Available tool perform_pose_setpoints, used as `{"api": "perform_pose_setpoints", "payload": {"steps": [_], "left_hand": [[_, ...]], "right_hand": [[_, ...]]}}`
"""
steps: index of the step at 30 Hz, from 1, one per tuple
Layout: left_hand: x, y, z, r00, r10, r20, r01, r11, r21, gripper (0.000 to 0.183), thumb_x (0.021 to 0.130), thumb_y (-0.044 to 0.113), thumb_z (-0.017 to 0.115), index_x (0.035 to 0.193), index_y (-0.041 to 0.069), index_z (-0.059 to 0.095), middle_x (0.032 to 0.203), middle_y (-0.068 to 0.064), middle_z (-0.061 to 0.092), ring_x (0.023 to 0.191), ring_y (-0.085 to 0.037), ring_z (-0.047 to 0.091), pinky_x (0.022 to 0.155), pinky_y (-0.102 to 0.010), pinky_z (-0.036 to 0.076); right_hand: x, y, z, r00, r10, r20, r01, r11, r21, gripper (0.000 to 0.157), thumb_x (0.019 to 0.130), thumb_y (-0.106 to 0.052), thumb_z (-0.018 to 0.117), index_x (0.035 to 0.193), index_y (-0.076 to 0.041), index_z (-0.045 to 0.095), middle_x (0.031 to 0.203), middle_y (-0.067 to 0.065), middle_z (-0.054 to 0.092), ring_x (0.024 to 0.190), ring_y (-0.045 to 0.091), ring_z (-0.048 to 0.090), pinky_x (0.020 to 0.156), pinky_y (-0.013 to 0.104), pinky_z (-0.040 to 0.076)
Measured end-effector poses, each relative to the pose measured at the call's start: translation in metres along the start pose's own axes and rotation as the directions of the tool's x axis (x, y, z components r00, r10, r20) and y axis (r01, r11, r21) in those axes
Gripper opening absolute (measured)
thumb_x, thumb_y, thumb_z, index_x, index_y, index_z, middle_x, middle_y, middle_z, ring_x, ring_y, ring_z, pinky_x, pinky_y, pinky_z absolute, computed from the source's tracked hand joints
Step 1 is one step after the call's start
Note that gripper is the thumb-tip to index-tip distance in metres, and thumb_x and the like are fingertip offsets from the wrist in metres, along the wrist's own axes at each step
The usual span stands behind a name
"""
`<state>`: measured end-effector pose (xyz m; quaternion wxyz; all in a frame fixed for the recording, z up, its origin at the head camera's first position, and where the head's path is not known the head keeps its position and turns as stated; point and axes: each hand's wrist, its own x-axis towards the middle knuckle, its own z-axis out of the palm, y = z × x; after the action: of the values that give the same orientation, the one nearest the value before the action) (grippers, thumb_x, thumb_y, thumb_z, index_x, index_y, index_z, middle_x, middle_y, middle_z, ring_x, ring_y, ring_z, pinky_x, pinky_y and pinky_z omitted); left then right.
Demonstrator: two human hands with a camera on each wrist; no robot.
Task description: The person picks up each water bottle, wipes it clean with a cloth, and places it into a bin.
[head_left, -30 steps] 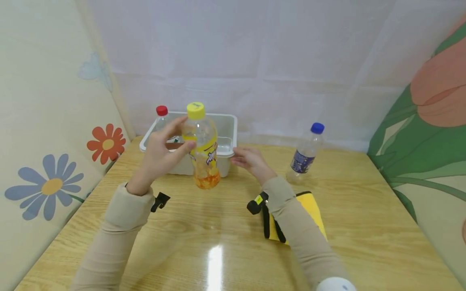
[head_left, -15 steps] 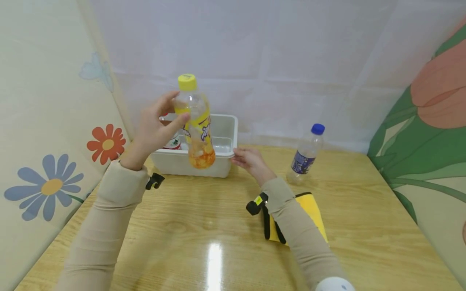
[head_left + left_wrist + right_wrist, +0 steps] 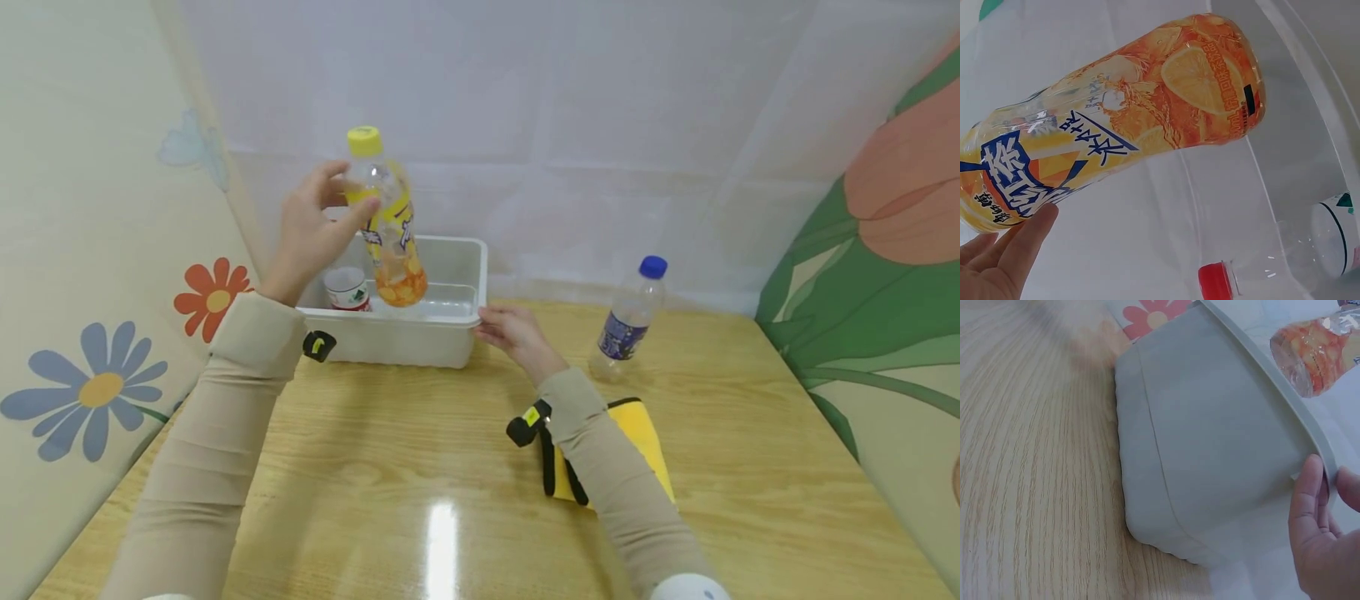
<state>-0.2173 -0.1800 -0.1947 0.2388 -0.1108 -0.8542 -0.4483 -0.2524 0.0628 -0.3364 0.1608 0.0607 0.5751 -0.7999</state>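
Observation:
My left hand point(image 3: 311, 229) grips a clear plastic drink bottle point(image 3: 390, 225) by its upper part. This bottle has a yellow cap, a yellow label and an orange fruit print near its base. It is held slightly tilted over a white plastic bin point(image 3: 397, 340). With thumb and fingers, my right hand point(image 3: 517, 335) pinches the bin's rim at the front right corner; the right wrist view shows that hand point(image 3: 1322, 528) at the rim from outside. Inside the bin is a red-capped clear bottle point(image 3: 1215, 281) with a white label, mostly hidden behind my left hand in the head view.
A clear bottle point(image 3: 626, 325) with a blue cap and purple label stands on the wooden table point(image 3: 390, 467) at the right. A folded yellow and black cloth point(image 3: 645, 442) lies partly under my right forearm. A pale curtain point(image 3: 600, 100) hangs behind the bin.
My left hand has lifted the yellow-capped bottle up and away from me, from in front of the bin to over it. My right hand has stayed on the rim.

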Motion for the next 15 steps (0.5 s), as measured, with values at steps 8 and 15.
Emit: {"api": "perform_pose_setpoints", "payload": {"steps": [8,15], "left_hand": [[0.023,-0.003,0.004,0.985,-0.118,0.126,0.111,0.992,0.063,0.073,0.086,0.045,0.057,0.143,0.015,0.024,0.129,-0.012,0.050,0.112,-0.022,0.050,0.089,-0.037,0.048],[0.040,-0.012,0.010,0.966,-0.130,0.224,0.101,0.986,0.135,0.074,0.090,0.042,0.052,0.147,0.015,0.013,0.132,-0.016,0.045,0.113,-0.028,0.047,0.091,-0.040,0.046]], "right_hand": [[-0.001,-0.002,-0.002,1.000,-0.006,-0.008,0.006,1.000,-0.020,0.038,0.090,0.002,0.052,0.124,0.016,0.040,0.068,0.007,0.061,0.061,0.013,0.060,0.063,0.020,0.055],[-0.002,-0.001,-0.003,1.000,-0.021,-0.007,0.021,1.000,-0.009,0.026,0.090,0.003,0.051,0.113,0.014,0.048,0.066,0.007,0.060,0.059,0.013,0.060,0.060,0.019,0.055]]}}
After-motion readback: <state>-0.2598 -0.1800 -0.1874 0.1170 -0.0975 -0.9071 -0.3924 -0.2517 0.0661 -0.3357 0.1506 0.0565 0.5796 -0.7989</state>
